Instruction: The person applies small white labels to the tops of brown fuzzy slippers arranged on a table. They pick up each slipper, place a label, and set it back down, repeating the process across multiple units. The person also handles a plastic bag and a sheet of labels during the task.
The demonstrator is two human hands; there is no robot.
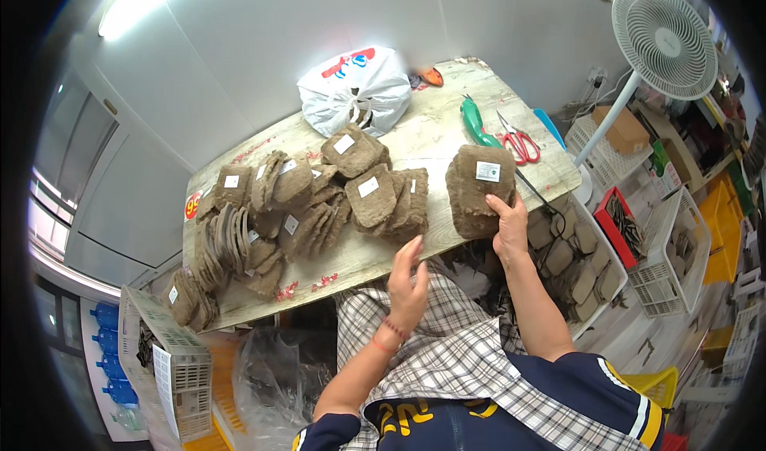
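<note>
Right hand [511, 226] fingers clasp brown pad stack [481, 189] at table [435, 132] front edge; left hand [407, 279] open, empty, beside it. Labelled pads [311, 204] heaped left of stack, apparently still unsorted.

The one camera sits up on the person's head and looks down and forward, close over the wooden table [447, 144] and the person's lap, with the wall behind it, and the picture bends round at its dark edges like a fish's eye.
</note>
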